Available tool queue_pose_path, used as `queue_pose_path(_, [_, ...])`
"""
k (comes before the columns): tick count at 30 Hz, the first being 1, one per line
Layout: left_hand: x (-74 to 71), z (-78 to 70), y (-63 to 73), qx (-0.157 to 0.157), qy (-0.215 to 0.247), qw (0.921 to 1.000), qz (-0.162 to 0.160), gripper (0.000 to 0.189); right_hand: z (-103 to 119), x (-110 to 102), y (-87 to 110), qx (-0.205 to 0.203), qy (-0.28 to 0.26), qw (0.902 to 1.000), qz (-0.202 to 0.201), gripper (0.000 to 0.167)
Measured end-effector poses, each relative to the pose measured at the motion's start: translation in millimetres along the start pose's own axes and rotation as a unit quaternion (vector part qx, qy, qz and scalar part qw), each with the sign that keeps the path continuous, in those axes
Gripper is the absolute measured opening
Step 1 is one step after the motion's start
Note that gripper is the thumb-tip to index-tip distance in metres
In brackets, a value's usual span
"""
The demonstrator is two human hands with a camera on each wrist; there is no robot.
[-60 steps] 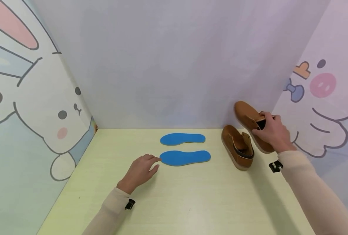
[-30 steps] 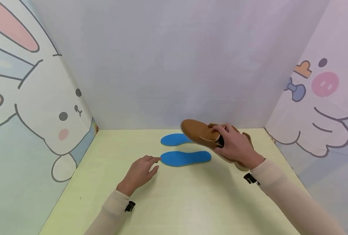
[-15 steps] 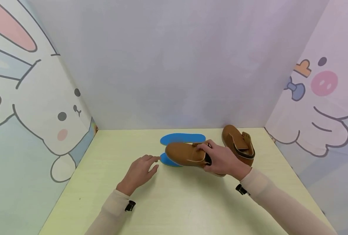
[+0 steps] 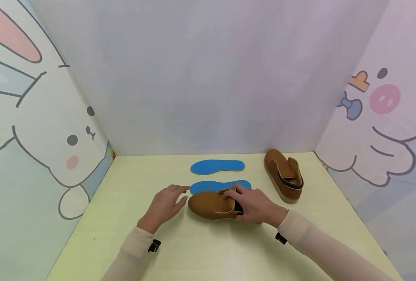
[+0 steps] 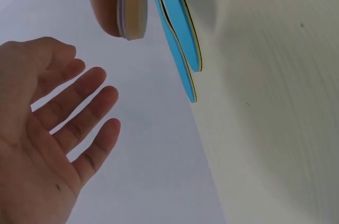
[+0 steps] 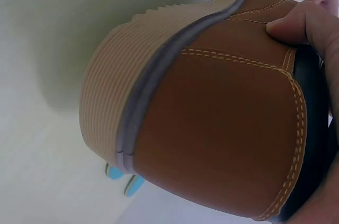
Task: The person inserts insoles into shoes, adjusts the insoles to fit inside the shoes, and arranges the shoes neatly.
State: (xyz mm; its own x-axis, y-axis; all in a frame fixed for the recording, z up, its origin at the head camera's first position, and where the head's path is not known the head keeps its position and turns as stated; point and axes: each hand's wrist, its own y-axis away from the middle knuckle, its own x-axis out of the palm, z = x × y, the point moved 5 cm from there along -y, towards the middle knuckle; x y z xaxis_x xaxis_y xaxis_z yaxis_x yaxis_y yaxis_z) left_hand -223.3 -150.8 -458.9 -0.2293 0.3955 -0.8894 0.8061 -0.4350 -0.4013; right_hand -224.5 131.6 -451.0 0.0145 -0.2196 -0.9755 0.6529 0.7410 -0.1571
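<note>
My right hand [image 4: 258, 205] grips a brown leather lace-up shoe [image 4: 208, 205] at its opening, toe pointing left. In the right wrist view, the thumb presses on the shoe's side, and the ribbed tan sole [image 6: 114, 86] shows. The shoe appears slightly above the table and partly covers the nearer blue insole [image 4: 200, 187]. The farther blue insole [image 4: 213, 166] lies parallel behind it. My left hand [image 4: 163, 207] is held left of the shoe's toe, fingers relaxed and holding nothing; its palm [image 5: 37, 176] shows in the left wrist view.
The matching brown shoe [image 4: 276, 168] stands upright at the right of the pale table [image 4: 208, 257]. A grey-white wall [image 4: 208, 78] rises along the back edge. Side panels carry a cartoon rabbit [image 4: 63, 148] on the left and another cartoon animal [image 4: 387, 117] on the right.
My right hand has carried the shoe leftward from beside its mate, then down toward me to the near side of the insoles. The left hand has stayed almost still.
</note>
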Motion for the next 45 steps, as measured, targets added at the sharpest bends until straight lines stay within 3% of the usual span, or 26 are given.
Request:
queue_pose_path(6, [0.8, 0.3, 0.5, -0.007, -0.003, 0.9999, 0.008, 0.031, 3.4, 14.8, 1.0, -0.005, -0.006, 0.9999, 0.010, 0.070])
queue_pose_path(15, [-0.4, -1.0, -1.1, -0.001, 0.001, 1.0000, -0.003, 0.032, 2.4, 20.2, 0.0, 0.004, 0.002, 0.9995, 0.031, 0.072])
queue_pose_path(20, [-0.1, -8.6, -4.1, 0.018, 0.008, 0.9998, -0.006, 0.031, 1.2, 20.3, -2.5, 0.008, 0.011, 0.9994, 0.032, 0.088])
queue_pose_path(27, [9.4, -36.3, -19.5, 0.071, 0.010, 0.9974, 0.006, 0.026, -2.5, 18.0, 0.6, 0.042, 0.030, 0.9983, 0.026, 0.121])
queue_pose_path(34, [15.3, -77.1, -39.6, 0.122, 0.030, 0.9920, -0.012, 0.023, -12.5, 24.3, 5.1, 0.113, 0.033, 0.9928, 0.023, 0.123])
queue_pose_path(38, [21.9, -92.1, -47.8, 0.097, 0.018, 0.9951, -0.013, 0.026, -14.8, 27.1, 2.0, 0.118, 0.034, 0.9924, 0.010, 0.115])
queue_pose_path(41, [28.7, -96.2, -52.5, 0.049, 0.020, 0.9984, 0.018, 0.035, -16.0, 28.1, -1.9, 0.117, 0.039, 0.9924, 0.003, 0.110])
queue_pose_path(45, [37.7, -95.8, -55.2, -0.008, 0.032, 0.9968, 0.072, 0.044, -17.2, 29.3, -5.4, 0.118, 0.040, 0.9922, 0.005, 0.109])
